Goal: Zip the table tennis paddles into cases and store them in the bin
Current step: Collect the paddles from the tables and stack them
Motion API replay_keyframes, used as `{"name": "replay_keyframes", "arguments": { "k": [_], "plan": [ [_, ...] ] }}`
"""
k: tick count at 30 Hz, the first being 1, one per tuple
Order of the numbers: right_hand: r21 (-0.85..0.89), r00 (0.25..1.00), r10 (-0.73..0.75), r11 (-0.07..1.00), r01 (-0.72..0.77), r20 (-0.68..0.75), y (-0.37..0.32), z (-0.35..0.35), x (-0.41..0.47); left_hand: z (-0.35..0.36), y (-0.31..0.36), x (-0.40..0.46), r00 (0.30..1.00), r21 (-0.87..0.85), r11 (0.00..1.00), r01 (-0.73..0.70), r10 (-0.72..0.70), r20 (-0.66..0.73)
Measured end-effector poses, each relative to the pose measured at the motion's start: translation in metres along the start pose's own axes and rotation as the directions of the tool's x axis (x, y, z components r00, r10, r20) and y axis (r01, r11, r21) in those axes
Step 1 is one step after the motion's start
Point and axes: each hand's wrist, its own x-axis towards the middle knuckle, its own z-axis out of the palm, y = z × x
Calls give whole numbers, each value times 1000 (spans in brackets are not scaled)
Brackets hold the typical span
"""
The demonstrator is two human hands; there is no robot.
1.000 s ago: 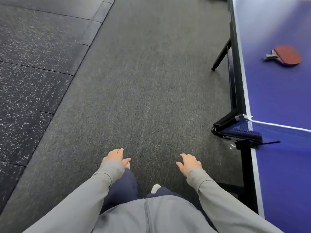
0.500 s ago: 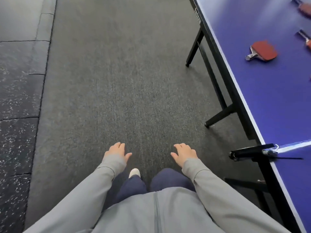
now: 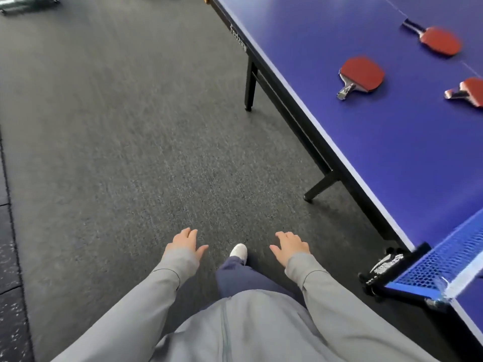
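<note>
Fingers relaxed and loosely spread, left hand (image 3: 184, 242) and right hand (image 3: 290, 246) hover palm-down, holding nothing.

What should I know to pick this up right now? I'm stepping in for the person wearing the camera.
Left hand: open, holds nothing, out in front over the carpet.
Right hand: open, holds nothing.
Three red paddles lie bare on the blue table, ahead to the right: near paddle, far paddle, edge paddle, which is cut off by the frame.
No cases or bin in view.
Done: nothing visible; no paddle is cased.
Left: reach the table, find cases, zip each paddle in, store them in the bin.
</note>
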Motion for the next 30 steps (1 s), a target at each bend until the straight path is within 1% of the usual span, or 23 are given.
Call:
{"name": "replay_keyframes", "arguments": {
  "k": [3,6,12,18,22,25,27,29,30],
  "plan": [
    [73,999,53,996,-51,-12,5,-30,25,-37,27,40,998,43,998,-56,56,-7],
    [140,994,101,986,-94,-47,15,-62,46,-72,60,76,989,74,987,-144,145,-17],
    [309,968,233,931,-194,-94,39,-109,72,-129,129,139,940,138,930,-340,342,7],
    [486,905,421,805,-341,-62,53,-138,96,-170,198,209,867,191,846,-498,491,84],
    [563,846,532,711,-422,-38,59,-163,111,-204,254,254,803,141,791,-595,583,124],
    [626,803,594,643,-442,-43,62,-182,122,-231,293,276,739,74,736,-673,665,107],
    [685,772,634,585,-434,-53,65,-192,127,-246,318,287,705,61,704,-708,700,110],
    [726,740,669,542,-422,-69,69,-201,130,-255,346,296,692,56,691,-720,711,123],
    [741,724,685,527,-417,-81,72,-206,132,-258,361,301,696,39,697,-716,707,124]
  ]
}}
